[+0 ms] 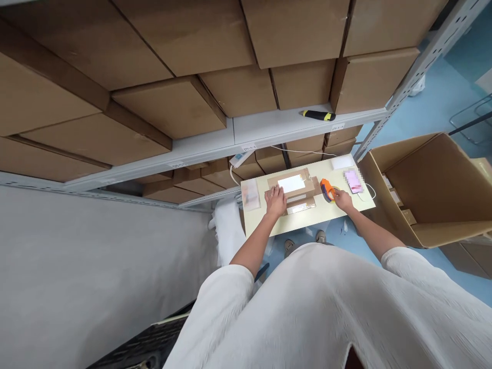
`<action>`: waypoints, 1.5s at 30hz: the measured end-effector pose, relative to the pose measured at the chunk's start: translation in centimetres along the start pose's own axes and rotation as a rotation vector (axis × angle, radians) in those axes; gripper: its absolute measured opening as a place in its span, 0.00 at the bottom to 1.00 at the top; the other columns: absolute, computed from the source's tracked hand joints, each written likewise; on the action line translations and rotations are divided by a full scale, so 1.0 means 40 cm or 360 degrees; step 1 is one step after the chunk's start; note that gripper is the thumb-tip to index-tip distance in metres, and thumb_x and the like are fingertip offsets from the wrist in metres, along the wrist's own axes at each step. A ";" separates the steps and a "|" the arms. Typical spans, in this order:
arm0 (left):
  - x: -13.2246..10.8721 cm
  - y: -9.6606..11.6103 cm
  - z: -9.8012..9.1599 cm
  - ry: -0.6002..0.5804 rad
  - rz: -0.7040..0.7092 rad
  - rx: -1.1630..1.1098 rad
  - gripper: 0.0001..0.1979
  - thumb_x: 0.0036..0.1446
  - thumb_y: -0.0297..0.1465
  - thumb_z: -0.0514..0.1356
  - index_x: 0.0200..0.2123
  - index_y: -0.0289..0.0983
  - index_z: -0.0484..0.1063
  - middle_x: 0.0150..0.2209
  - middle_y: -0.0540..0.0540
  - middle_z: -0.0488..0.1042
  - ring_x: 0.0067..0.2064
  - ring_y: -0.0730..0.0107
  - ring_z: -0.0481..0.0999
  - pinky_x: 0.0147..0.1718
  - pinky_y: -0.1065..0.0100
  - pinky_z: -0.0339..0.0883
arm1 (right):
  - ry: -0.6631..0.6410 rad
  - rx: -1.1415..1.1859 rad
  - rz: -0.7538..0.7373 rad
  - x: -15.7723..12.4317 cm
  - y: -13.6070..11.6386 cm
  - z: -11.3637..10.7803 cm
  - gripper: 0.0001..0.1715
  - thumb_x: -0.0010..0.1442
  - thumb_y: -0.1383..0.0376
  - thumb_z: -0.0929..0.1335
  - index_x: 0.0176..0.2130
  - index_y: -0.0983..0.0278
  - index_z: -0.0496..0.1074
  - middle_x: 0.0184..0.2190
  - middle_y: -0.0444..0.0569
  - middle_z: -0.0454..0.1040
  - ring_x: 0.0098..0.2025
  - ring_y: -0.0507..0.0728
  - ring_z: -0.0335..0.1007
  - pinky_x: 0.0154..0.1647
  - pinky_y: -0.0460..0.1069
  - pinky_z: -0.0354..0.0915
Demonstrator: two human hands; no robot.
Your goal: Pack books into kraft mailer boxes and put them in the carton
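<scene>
On a pale tabletop (265,225) lies a brown cardboard box (299,193) with a white label (291,183) on top. My left hand (275,201) rests on the near left part of the box, its fingers spread and lying flat. To the right of the box, my right hand (343,200) is closed round the handle of an orange and blue tape dispenser (326,188). The dispenser is beside the box's right flap. A phone with a pink screen (353,181) lies just beyond my right hand.
Shelves of cardboard boxes (230,31) rise behind the table, with a black and yellow knife (318,115) on one shelf edge. A large open carton (434,179) stands at the right. White wrapping material (227,230) hangs at the table's left.
</scene>
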State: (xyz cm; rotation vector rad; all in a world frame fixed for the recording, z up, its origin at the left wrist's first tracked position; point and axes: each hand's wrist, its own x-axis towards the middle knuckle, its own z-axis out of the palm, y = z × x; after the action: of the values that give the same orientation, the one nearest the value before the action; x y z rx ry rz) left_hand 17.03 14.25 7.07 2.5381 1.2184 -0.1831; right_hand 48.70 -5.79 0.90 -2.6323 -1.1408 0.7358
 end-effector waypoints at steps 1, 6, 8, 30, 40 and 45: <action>0.002 0.003 0.000 -0.0012 -0.0017 0.0008 0.32 0.78 0.37 0.47 0.80 0.38 0.60 0.83 0.34 0.54 0.84 0.45 0.50 0.80 0.36 0.46 | -0.0033 -0.0032 -0.0023 0.002 -0.005 0.005 0.27 0.72 0.64 0.62 0.63 0.59 0.80 0.63 0.56 0.80 0.61 0.68 0.77 0.59 0.56 0.71; 0.012 0.017 -0.006 -0.0074 -0.0114 0.0004 0.33 0.77 0.36 0.48 0.81 0.41 0.58 0.84 0.36 0.53 0.84 0.45 0.51 0.78 0.36 0.50 | -0.0127 -0.0058 -0.0068 0.025 -0.032 0.047 0.24 0.74 0.57 0.65 0.62 0.61 0.79 0.57 0.61 0.82 0.60 0.71 0.78 0.61 0.62 0.71; 0.014 0.024 -0.007 -0.0090 -0.0151 0.0003 0.34 0.76 0.35 0.49 0.82 0.41 0.57 0.84 0.37 0.52 0.84 0.45 0.50 0.78 0.36 0.51 | -0.0147 -0.0034 -0.0080 0.037 -0.032 0.064 0.24 0.74 0.55 0.65 0.61 0.61 0.79 0.53 0.62 0.83 0.58 0.72 0.79 0.60 0.64 0.72; 0.012 0.012 -0.016 -0.0013 -0.0053 -0.0061 0.31 0.76 0.35 0.50 0.78 0.39 0.63 0.83 0.35 0.55 0.83 0.45 0.52 0.78 0.39 0.51 | 0.0213 0.0731 0.0050 0.132 -0.025 -0.190 0.31 0.68 0.52 0.61 0.56 0.63 0.82 0.50 0.60 0.85 0.53 0.71 0.79 0.57 0.63 0.73; 0.011 -0.072 -0.028 0.0067 0.0192 -0.0184 0.30 0.74 0.38 0.55 0.77 0.44 0.68 0.80 0.39 0.63 0.79 0.44 0.60 0.74 0.44 0.59 | -0.0133 0.1257 -0.0512 0.136 -0.398 -0.209 0.20 0.60 0.52 0.65 0.43 0.61 0.79 0.39 0.49 0.82 0.48 0.64 0.74 0.54 0.56 0.72; 0.004 -0.114 -0.017 0.0080 0.0311 -0.0264 0.31 0.75 0.37 0.55 0.78 0.44 0.66 0.80 0.40 0.63 0.79 0.45 0.60 0.74 0.42 0.59 | -0.0207 0.1149 -0.0473 0.118 -0.483 -0.156 0.17 0.59 0.52 0.63 0.39 0.60 0.74 0.38 0.50 0.80 0.45 0.64 0.74 0.52 0.57 0.72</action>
State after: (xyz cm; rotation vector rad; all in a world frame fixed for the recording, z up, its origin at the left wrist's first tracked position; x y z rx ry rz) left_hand 13.57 17.26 6.63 2.5089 0.9524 0.0260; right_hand 42.34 11.13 11.26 -1.8016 -1.0112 1.0251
